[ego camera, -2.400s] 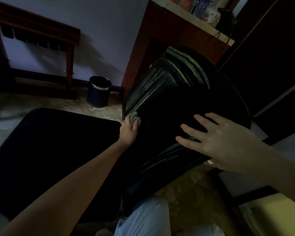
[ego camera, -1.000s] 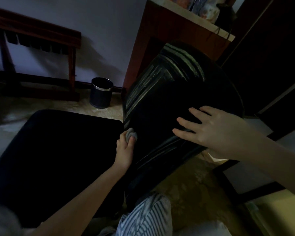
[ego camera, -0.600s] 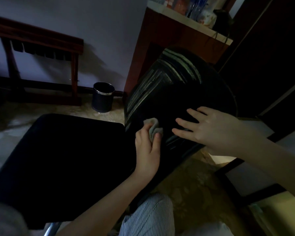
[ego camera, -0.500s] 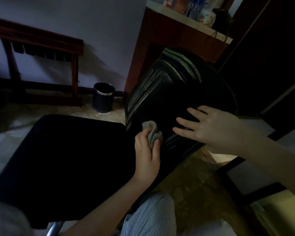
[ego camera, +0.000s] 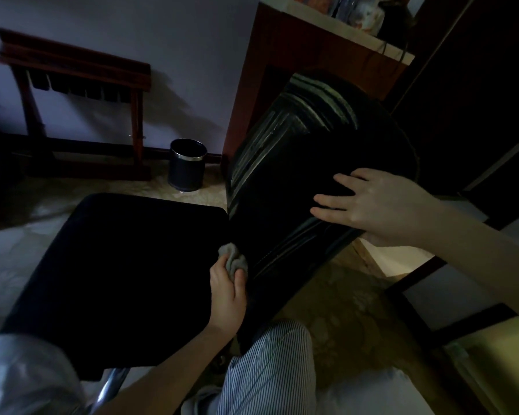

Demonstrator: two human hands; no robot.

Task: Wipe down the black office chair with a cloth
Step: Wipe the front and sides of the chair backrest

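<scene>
The black office chair fills the middle of the dim head view, its flat seat [ego camera: 117, 271] to the left and its glossy backrest [ego camera: 288, 163] rising to the right. My left hand [ego camera: 226, 290] grips a small bunched grey cloth [ego camera: 232, 259] and presses it where the seat meets the lower backrest. My right hand [ego camera: 372, 205] lies flat, fingers spread, on the backrest's right side. Pale streaks show on the upper backrest.
A dark round waste bin [ego camera: 187, 164] stands on the floor by the wall. A wooden rack [ego camera: 72, 109] is at the left, a wooden desk [ego camera: 297, 55] with bottles behind the chair. My striped trouser knee [ego camera: 270, 363] is below the backrest.
My left hand has brought the cloth down the backrest, from beside my right hand's fingers to the seam at the seat. My right hand has stayed on the backrest.
</scene>
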